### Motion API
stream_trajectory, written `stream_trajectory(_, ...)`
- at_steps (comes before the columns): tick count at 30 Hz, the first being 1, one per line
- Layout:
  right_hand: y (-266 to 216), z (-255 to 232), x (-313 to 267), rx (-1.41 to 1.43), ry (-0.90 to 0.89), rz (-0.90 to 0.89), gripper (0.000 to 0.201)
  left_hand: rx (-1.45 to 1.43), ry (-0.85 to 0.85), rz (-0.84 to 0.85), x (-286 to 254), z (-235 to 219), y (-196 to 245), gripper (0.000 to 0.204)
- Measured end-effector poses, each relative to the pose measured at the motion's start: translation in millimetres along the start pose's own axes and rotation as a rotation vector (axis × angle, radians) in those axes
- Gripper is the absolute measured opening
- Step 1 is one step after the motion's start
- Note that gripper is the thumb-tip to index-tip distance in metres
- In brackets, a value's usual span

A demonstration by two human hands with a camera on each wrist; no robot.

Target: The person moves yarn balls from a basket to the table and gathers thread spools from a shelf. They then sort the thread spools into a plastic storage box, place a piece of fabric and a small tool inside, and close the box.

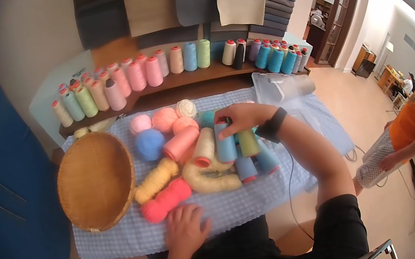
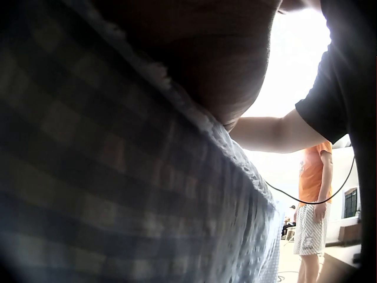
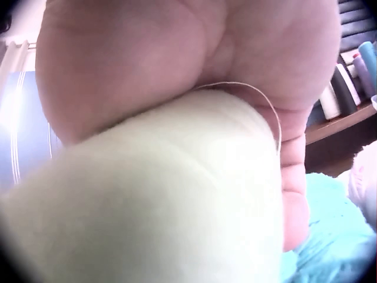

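My right hand (image 1: pixel 240 117) grips a blue thread cone (image 1: pixel 226 147) by its top, thumb on the near side. Close under the palm, a green thread cone (image 1: pixel 248 144) fills much of the right wrist view, a loose thread looping over its top. More blue cones (image 1: pixel 246 169) lie beneath, beside a cream cone (image 1: pixel 204 149) and a beige skein (image 1: pixel 212 181). My left hand (image 1: pixel 186 228) rests at the table's front edge, fingers loosely spread on the checked cloth (image 1: pixel 112 243), near a red skein (image 1: pixel 166 201). The left wrist view shows mostly cloth.
A round wicker basket (image 1: pixel 96 181) stands at left. Yarn balls such as a blue one (image 1: pixel 150 145) sit behind the skeins. A clear plastic bin (image 1: pixel 276 87) is back right. Cones (image 1: pixel 138 75) line a wooden shelf behind. A person in orange (image 1: pixel 414 112) stands right.
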State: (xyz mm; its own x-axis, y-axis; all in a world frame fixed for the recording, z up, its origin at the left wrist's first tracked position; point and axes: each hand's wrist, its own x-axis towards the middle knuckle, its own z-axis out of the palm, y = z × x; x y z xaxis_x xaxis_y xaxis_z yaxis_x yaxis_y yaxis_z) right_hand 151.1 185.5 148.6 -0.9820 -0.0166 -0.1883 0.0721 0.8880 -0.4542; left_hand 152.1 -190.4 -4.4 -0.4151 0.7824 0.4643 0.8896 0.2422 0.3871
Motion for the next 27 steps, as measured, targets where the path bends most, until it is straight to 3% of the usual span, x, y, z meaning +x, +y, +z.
stream_trajectory(5,8,6,5,-0.025,0.075,-0.094,0.068,-0.007,0.010,0.002,1,0,1,0.029)
stream_trajectory(8,8,-3,-4,-0.013,0.144,-0.008,0.057,-0.002,0.007,0.003,2,-1,1,0.028)
stream_trajectory(14,49,-29,4,-0.049,0.270,0.004,0.061,0.013,0.009,0.005,2,-1,1,0.029)
stream_trajectory(18,55,-45,11,-0.098,0.217,0.173,0.059,0.014,0.002,-0.007,1,0,1,0.029)
stream_trajectory(22,62,-30,32,-0.214,0.211,0.125,0.058,0.021,-0.016,-0.016,-1,1,-1,0.030)
stream_trajectory(27,62,-22,40,-0.116,0.242,0.076,0.050,0.005,-0.014,-0.018,0,-2,0,0.029)
